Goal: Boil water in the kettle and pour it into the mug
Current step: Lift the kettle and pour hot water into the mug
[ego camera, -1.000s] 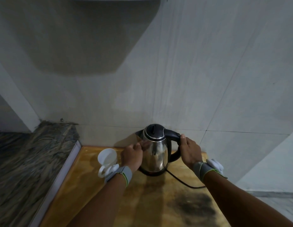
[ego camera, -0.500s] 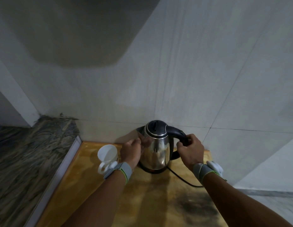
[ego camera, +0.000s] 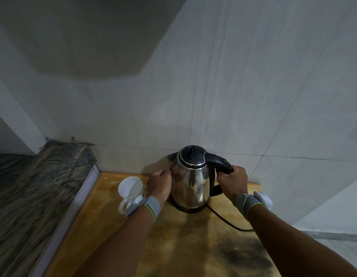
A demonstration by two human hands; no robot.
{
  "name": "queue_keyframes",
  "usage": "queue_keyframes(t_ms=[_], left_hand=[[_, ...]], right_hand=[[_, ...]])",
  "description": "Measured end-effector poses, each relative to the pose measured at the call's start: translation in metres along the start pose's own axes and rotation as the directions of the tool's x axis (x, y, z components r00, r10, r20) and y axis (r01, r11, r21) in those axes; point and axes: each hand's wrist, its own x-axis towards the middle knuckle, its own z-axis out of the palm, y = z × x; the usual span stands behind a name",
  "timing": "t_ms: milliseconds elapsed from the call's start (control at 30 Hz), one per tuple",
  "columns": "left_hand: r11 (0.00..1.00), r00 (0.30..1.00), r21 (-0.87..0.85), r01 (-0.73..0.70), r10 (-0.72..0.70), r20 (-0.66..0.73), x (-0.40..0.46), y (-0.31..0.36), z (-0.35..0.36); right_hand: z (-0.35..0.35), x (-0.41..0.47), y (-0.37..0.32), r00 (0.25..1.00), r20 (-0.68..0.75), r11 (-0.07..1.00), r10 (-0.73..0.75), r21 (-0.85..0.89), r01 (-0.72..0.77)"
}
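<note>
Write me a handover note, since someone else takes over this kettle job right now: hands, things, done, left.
Right hand grips the kettle by its black handle.
Left hand touches the kettle's steel side near the spout; its grip is unclear.
Kettle stands upright on its base, lid closed, cord trailing right.
White mug stands left of it on the wooden counter.
Whether the water has boiled cannot be seen.
Left: pour into the mug.

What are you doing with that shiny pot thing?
A person is handling an electric kettle that sits on its base on a wooden counter. The right hand grips the black handle, and the left hand rests against the kettle's steel side near the spout. The lid is closed and a black cord trails off to the right. A white mug stands upright just left of the kettle; nothing is being poured yet.
</note>
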Motion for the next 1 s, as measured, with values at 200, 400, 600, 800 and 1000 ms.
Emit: queue_keyframes(t_ms=[200, 400, 600, 800, 1000], left_hand=[[1.0, 1.0, -0.028, 0.01, -0.01, -0.004, 0.004, 0.001, 0.0], [0.999, 1.0, -0.049, -0.019, 0.018, -0.02, 0.004, 0.011, 0.002], [0.999, 0.999, -0.014, -0.047, 0.046, -0.026, -0.001, 0.02, -0.007], [0.996, 0.996, 0.005, -0.09, 0.09, 0.004, -0.005, 0.032, -0.027], [0.985, 0.988, 0.096, -0.144, 0.148, -0.044, -0.01, 0.033, -0.066]], right_hand=[[0.004, 0.0, 0.001, 0.999, -0.054, 1.0, 0.003, 0.031, -0.001], [0.0, -0.002, -0.004, 0.995, -0.099, 0.999, 0.021, 0.031, -0.018], [-0.007, -0.002, -0.02, 0.994, -0.106, 0.999, -0.013, 0.042, 0.017], [-0.009, -0.007, -0.042, 0.995, -0.101, 0.999, -0.009, 0.03, 0.012], [-0.005, -0.014, -0.067, 0.998, -0.055, 0.998, -0.035, -0.046, 0.032]])
